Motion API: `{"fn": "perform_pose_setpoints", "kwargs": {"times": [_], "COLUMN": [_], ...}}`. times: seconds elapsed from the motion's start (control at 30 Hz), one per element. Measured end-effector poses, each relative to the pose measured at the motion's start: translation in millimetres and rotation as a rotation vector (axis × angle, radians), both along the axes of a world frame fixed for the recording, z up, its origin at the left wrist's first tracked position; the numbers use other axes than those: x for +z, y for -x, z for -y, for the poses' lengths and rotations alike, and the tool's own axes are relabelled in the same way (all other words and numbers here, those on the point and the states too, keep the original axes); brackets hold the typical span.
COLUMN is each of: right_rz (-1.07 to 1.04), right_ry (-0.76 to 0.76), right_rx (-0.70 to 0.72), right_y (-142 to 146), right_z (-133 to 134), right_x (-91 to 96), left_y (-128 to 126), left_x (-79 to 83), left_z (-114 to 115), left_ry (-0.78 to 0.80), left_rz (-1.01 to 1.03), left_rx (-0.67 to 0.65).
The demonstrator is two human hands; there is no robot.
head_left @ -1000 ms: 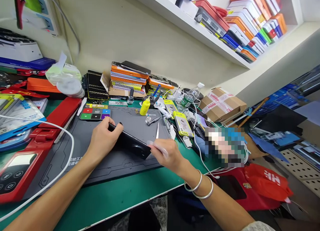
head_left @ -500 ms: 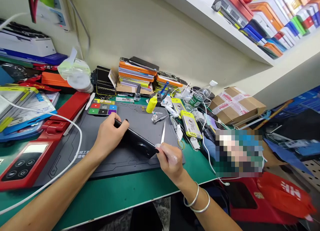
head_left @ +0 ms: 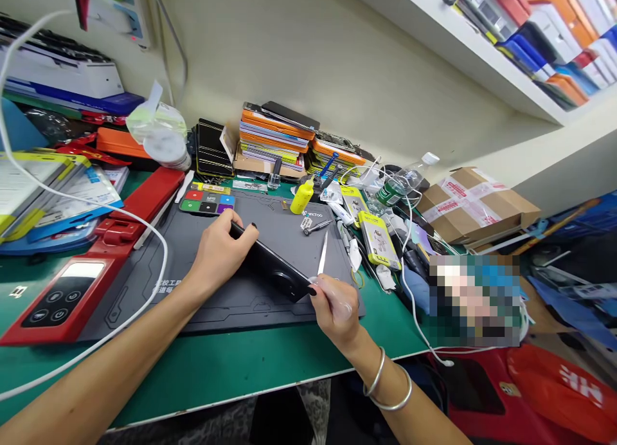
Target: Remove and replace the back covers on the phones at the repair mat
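My left hand (head_left: 219, 255) is closed around the far end of a black phone (head_left: 272, 265) that stands on its long edge on a dark grey work mat (head_left: 212, 303). My right hand (head_left: 335, 307) grips the phone's near corner and pinches a thin clear-handled blade tool (head_left: 322, 263) whose tip points up and away. Two silver bangles (head_left: 388, 384) ring my right wrist.
A yellow bottle (head_left: 301, 198), a coloured parts tray (head_left: 207, 202), tweezers and small parts lie at the mat's far edge. A red device (head_left: 72, 290) and white cable (head_left: 120, 316) sit left. Stacked phone boxes (head_left: 277, 136), a water bottle (head_left: 400, 184) and a cardboard box (head_left: 475, 200) crowd the back and right.
The view has shifted so everything sits slightly right and higher. My right hand has turned the blade tool more upright at the phone's corner. Left hand keeps its hold.
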State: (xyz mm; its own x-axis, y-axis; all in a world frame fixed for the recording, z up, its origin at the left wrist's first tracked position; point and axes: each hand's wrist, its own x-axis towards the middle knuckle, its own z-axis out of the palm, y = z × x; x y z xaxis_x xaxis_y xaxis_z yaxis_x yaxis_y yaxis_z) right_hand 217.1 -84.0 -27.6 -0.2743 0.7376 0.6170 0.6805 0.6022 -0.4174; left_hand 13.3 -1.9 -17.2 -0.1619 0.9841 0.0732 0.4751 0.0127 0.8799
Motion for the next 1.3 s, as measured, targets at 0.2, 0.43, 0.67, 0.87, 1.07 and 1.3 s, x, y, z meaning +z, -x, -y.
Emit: {"fn": "perform_pose_setpoints", "kwargs": {"times": [0.2,0.43,0.67,0.87,1.07,1.3], "right_rz": [0.003,0.011,0.021,0.033,0.035,0.039], "right_ry": [0.002,0.011,0.026,0.062,0.12,0.181], "right_rx": [0.011,0.032,0.046,0.076,0.115,0.163], "right_y": [-1.0,-2.7,-3.6,-5.2,-6.5,-10.0], "right_z": [0.7,1.2,0.8,0.3,-0.2,-1.4], "right_x": [-1.1,-2.6,-3.0,-0.6,1.1,0.7], "left_y": [-0.8,-1.1,-1.4,-1.6,-2.1,-2.4], "left_x": [1.2,3.1,3.8,2.8,2.3,2.3], "left_z": [0.2,0.6,0.2,-0.6,-0.5,-0.6], "left_ry": [-0.002,0.014,0.002,-0.011,-0.024,-0.03], "left_rz": [-0.006,-0.009,-0.018,-0.017,-0.019,-0.011], "left_rx": [0.014,0.013,0.028,0.027,0.036,0.041]}}
